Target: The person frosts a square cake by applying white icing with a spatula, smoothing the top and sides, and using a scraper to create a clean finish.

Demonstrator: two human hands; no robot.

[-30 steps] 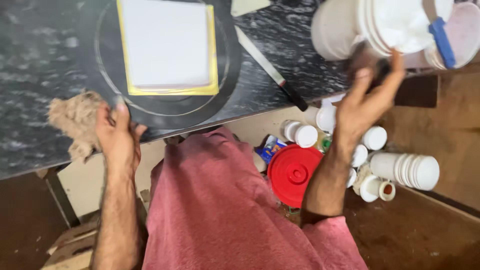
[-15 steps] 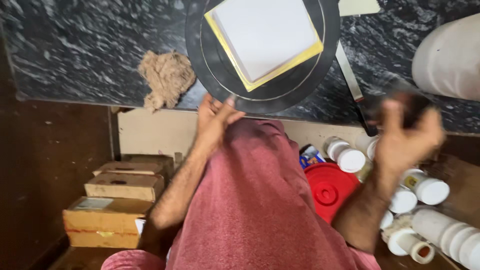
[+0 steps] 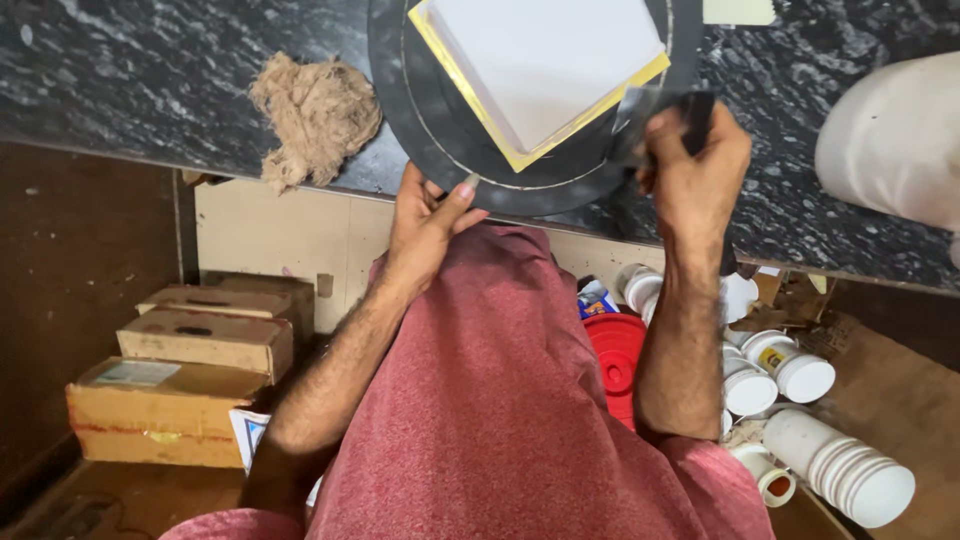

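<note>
A black round disc lies on the dark marbled counter. On it rests a yellow square board carrying a white square slab. My left hand touches the disc's near rim, thumb on top. At the disc's right edge, my right hand is closed around the black handle of a knife, whose grey blade points left toward the board's corner.
A tan wad of fibre sits left of the disc and a white bucket at the right. Below the counter are cardboard boxes, a red lid, white jars and stacked white cups.
My right hand has taken the knife from the counter and brought it left to the disc. My left hand shifted to the disc's near rim. The view swung left.
</note>
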